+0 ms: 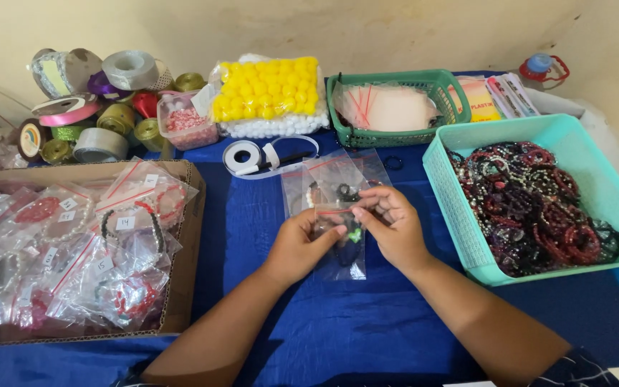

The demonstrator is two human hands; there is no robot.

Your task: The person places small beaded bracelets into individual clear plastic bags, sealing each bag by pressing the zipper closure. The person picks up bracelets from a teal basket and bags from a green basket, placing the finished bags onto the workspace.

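Clear zip bag (344, 247): small, see-through, red strip along its mouth, held between both hands over the blue cloth (367, 322); dark beads and something green show inside, just under the fingertips.
Left hand (299, 247): thumb and fingers pinched together on the bag's upper left edge.
Right hand (392, 226): fingertips curled and pressed on the bag's top edge, thumb touching the left thumb.
More clear bags (334, 179): a loose stack with red seal strips, lying flat just beyond the fingertips.
White tape roll (245, 156): beyond the left fingers, its strip trailing right.
Cardboard box (188, 251): well left of the left hand, full of clear bags with small white square labels and bracelets inside.
Turquoise basket (460, 222): just right of the right hand, heaped with red, purple and dark bead bracelets.
Green basket (388, 136): far beyond the right fingers, holding flat clear bags with red strips.
Yellow pompom pack (266, 86): far beyond, clear wrapping, lying on white balls.
Ribbon spools (94, 107): far left corner, silver, gold, pink, purple.
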